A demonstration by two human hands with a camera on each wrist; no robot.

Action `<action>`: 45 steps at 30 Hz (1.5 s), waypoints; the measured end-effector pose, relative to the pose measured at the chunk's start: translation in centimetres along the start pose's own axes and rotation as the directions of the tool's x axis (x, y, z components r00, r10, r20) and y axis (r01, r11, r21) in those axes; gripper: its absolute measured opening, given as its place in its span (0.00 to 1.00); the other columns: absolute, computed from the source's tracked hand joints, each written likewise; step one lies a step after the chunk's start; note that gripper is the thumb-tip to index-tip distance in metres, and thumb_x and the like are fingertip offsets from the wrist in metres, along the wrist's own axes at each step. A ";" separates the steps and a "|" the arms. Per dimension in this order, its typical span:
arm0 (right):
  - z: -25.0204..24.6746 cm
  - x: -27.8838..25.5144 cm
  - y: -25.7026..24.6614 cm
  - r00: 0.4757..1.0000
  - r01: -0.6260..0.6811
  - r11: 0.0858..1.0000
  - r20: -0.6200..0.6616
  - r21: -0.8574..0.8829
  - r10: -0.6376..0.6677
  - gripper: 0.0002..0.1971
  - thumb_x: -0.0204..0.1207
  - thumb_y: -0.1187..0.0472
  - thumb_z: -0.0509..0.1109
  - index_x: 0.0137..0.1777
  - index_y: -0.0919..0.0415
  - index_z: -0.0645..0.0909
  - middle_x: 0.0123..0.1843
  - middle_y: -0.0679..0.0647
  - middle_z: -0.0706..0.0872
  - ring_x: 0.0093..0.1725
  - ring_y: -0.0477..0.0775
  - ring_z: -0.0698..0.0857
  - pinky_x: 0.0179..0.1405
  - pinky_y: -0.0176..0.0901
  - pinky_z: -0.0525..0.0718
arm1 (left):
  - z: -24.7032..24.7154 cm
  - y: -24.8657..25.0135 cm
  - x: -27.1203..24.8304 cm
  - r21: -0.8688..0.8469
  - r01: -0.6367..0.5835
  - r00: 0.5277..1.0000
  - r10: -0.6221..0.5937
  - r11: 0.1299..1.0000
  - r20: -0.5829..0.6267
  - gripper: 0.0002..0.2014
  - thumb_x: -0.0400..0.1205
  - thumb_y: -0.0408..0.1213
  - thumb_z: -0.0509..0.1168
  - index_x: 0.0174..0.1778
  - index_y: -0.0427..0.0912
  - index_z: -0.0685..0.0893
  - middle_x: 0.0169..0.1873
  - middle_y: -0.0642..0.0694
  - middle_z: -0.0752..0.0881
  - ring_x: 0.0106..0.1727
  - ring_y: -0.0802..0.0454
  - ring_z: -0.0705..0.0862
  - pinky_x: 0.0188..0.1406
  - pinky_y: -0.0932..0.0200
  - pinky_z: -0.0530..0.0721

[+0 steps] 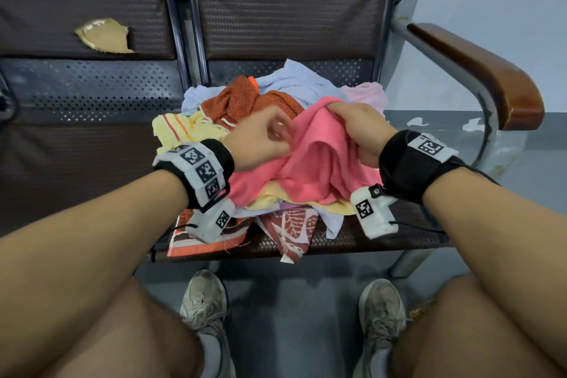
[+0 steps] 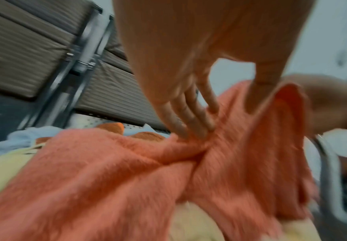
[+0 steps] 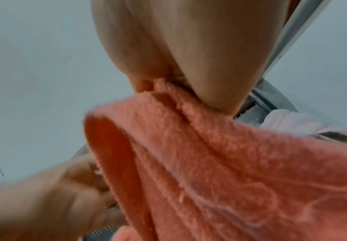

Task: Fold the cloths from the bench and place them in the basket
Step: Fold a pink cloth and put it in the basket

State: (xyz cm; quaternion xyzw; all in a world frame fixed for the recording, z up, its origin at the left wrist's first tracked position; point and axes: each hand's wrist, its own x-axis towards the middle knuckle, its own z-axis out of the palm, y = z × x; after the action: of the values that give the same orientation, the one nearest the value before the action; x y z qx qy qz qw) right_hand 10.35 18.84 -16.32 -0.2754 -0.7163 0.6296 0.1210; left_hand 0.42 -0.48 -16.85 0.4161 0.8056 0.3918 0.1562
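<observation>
While the pile waited on the bench seat (image 1: 368,242), both hands worked the pink cloth (image 1: 310,163).
Nearest, the left hand (image 1: 260,139) had fingers loosely extended on a fold, thumb apart, whether pinching I cannot tell; the right hand (image 1: 359,129) pinched a bunched top edge. Fuzzy terry, soft and light, it would sag, so corners seemed best to hold. Behind lay yellow (image 1: 175,129), orange knit (image 1: 245,98), pale blue cloths (image 1: 294,80).

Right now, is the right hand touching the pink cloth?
Touching. In the right wrist view, the right hand pinches a bunched edge of the pink cloth between thumb and fingers, with no gap. The head view shows that hand gripping its top too.
</observation>
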 end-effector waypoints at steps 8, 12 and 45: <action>-1.2 -0.1 -0.2 0.971 0.086 0.926 -0.176 -0.369 -0.160 0.15 0.75 0.49 0.73 0.55 0.58 0.85 0.51 0.54 0.88 0.54 0.56 0.87 0.57 0.49 0.85 | 1.9 0.5 1.3 0.247 -0.043 0.984 0.085 0.968 -0.159 0.16 0.88 0.37 0.56 0.42 0.40 0.88 0.36 0.47 0.88 0.38 0.46 0.83 0.39 0.51 0.77; -1.2 -1.4 0.7 0.942 0.327 0.797 0.105 -0.508 -0.320 0.26 0.69 0.48 0.80 0.62 0.53 0.73 0.52 0.51 0.80 0.48 0.50 0.81 0.49 0.42 0.80 | 1.6 1.7 1.7 0.178 -0.047 0.970 0.088 0.983 -0.226 0.19 0.89 0.39 0.55 0.35 0.36 0.80 0.33 0.42 0.84 0.39 0.41 0.80 0.40 0.47 0.73; 3.0 -4.0 -0.1 0.899 0.432 0.637 0.243 -0.638 -0.365 0.23 0.79 0.40 0.67 0.33 0.59 0.80 0.31 0.56 0.85 0.33 0.58 0.81 0.34 0.47 0.77 | 1.3 7.1 2.3 -0.800 0.090 0.928 -0.342 0.593 -0.149 0.09 0.81 0.27 0.64 0.45 0.36 0.91 0.46 0.38 0.91 0.47 0.46 0.90 0.48 0.49 0.88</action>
State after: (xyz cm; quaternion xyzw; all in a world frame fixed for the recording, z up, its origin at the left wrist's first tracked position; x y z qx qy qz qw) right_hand 12.02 14.14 -16.07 -0.1062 -0.9429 0.2940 0.1151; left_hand 3.68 4.47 -12.11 0.1432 0.6131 0.7358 0.2494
